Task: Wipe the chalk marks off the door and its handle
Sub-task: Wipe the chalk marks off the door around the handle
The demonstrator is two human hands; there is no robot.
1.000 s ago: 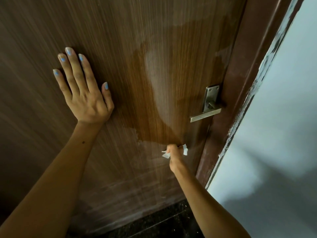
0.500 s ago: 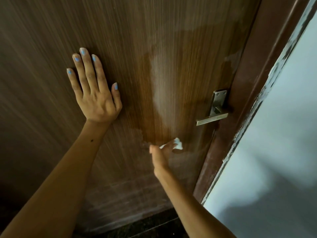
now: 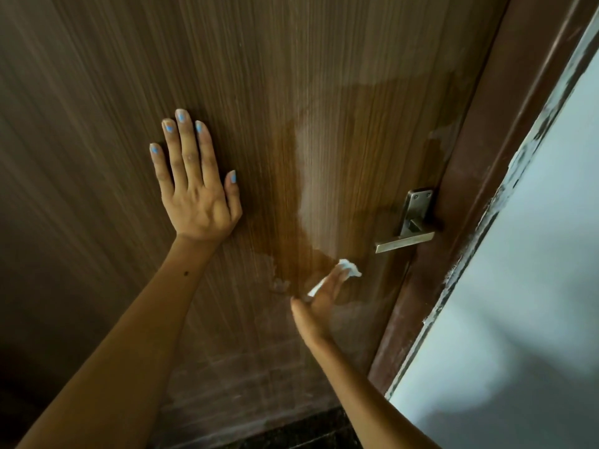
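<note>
Wiping in progress on a brown wood-grain door (image 3: 324,76), seen from the head camera. A darker, glossy patch (image 3: 291,228) spreads from the upper right of the panel down toward its middle and narrows to a point near the white cloth (image 3: 349,268); this is judged to be the zone already wiped. Below and to the left of it the surface looks duller and greyish, with faint pale streaks across the lower panel (image 3: 252,367); these are judged to be chalk left to remove. The lever handle (image 3: 405,243), with its metal plate (image 3: 418,207), sits near the door's right edge beside the dark frame (image 3: 479,189); whether chalk remains on it cannot be told, so the handle counts as a step not yet shown done. Left hand (image 3: 197,202): flat on the door well left of the patch, fingers (image 3: 184,147) straight and slightly spread, grasping nothing, apparently bracing. Right hand (image 3: 319,301): below the handle, fingers extended and pressing the crumpled cloth against the door at the patch's lower tip, thumb held apart.
</note>
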